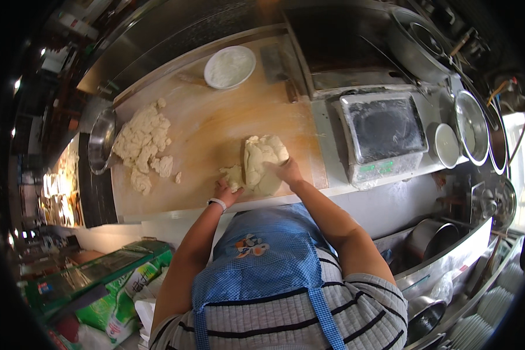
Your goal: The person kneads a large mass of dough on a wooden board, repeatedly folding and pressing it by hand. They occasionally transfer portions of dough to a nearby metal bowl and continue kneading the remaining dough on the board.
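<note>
A thick block of pale dough (262, 162) lies near the front edge of a floured wooden board (201, 127). My right hand (288, 171) touches the block's right side, its fingers slightly blurred. Just left of the block, my left hand (228, 192) rests on a small ragged piece of dough (232, 176); whether the fingers grip it is unclear. A large lumpy heap of dough (144, 135) sits at the board's left, with smaller bits beside it.
A white bowl of flour (230, 68) and a dough scraper or cleaver with a wooden handle (291, 91) are at the back. To the right stands a floury digital scale with a metal tray (384, 127), near metal bowls (471, 127). A steel bowl (102, 141) borders the board's left edge.
</note>
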The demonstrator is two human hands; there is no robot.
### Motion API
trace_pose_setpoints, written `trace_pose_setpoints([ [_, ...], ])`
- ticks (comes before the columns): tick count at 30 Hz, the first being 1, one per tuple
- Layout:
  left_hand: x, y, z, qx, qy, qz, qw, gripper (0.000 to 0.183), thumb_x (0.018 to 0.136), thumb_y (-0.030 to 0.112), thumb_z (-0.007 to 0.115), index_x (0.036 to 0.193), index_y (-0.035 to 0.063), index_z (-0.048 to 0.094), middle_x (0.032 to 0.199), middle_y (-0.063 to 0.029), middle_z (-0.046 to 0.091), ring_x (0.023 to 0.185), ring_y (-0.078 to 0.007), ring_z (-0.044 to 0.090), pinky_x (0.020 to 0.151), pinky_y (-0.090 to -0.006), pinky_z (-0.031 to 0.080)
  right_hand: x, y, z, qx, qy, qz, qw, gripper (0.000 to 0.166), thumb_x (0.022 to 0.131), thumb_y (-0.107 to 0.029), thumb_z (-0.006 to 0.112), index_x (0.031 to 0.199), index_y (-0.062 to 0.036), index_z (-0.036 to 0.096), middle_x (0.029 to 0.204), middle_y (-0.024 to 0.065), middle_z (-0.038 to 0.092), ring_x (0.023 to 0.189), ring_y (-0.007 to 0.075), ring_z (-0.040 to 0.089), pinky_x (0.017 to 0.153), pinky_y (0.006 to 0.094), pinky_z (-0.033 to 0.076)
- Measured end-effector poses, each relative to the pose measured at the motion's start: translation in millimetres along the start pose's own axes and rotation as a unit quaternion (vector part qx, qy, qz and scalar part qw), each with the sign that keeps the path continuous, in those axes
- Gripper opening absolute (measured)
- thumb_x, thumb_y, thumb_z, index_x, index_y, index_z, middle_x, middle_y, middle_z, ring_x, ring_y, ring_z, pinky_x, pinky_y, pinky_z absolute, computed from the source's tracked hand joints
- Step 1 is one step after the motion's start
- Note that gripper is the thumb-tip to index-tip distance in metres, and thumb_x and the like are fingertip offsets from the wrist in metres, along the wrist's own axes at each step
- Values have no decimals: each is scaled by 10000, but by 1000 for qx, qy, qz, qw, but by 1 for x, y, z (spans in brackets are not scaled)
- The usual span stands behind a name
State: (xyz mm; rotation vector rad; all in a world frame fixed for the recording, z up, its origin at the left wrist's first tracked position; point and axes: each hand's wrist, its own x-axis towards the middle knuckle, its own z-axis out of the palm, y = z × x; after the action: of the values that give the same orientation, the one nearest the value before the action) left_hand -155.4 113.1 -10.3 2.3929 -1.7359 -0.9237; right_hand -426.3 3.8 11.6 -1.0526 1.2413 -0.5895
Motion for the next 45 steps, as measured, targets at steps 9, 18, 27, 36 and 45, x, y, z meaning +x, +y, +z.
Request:
trace_pose_setpoints([
  [9, 15, -6, 13, 95, -63, 56, 992, 1022, 879, 613, 586, 1488, -111, 199, 1533, -344, 232, 1433, -495, 219, 1183, -538, 192, 16, -19, 52, -256, 165, 18, 952, 988, 601, -624, 864, 1244, 30, 494, 1114, 242, 657, 1043, 336, 659, 912, 445, 512],
  [18, 9, -5, 14, 19, 45, 59, 997, 931, 773, 382, 802, 1380, -88, 276, 1332, -269, 367, 1271, -441, 352, 1080, -508, 316, -9, -30, 13, 238, 84, -51, 966, 579, 781, -267, 842, 1233, 5, 604, 1122, 122, 694, 972, 207, 679, 821, 346, 556],
  [27, 15, -26, 40, 21, 116, 75, 990, 920, 718, 338, 843, 1336, -65, 292, 1298, -307, 384, 1207, -453, 415, 1020, -516, 378, -48, -79, -160, 398, 222, -184, 871, 411, 901, -196, 730, 1235, -6, 584, 1111, 96, 680, 930, 194, 686, 789, 327, 567],
  [36, 20, -20, 27, 51, 76, 59, 994, 921, 754, 380, 816, 1343, -75, 272, 1286, -321, 397, 1207, -466, 423, 1006, -518, 393, -39, -60, -283, 359, 428, -66, 827, 608, 872, -466, 725, 1190, 35, 596, 1073, 144, 677, 903, 281, 705, 706, 424, 620],
  [45, 36, -38, 38, 20, 103, 115, 988, 658, 867, 427, 712, 1257, -57, 498, 1261, -276, 481, 1192, -440, 444, 1035, -502, 377, -68, -41, -263, -208, 652, 55, 727, 659, 943, -506, 576, 1340, 8, 464, 983, 268, 700, 914, 400, 700, 745, 484, 566],
])
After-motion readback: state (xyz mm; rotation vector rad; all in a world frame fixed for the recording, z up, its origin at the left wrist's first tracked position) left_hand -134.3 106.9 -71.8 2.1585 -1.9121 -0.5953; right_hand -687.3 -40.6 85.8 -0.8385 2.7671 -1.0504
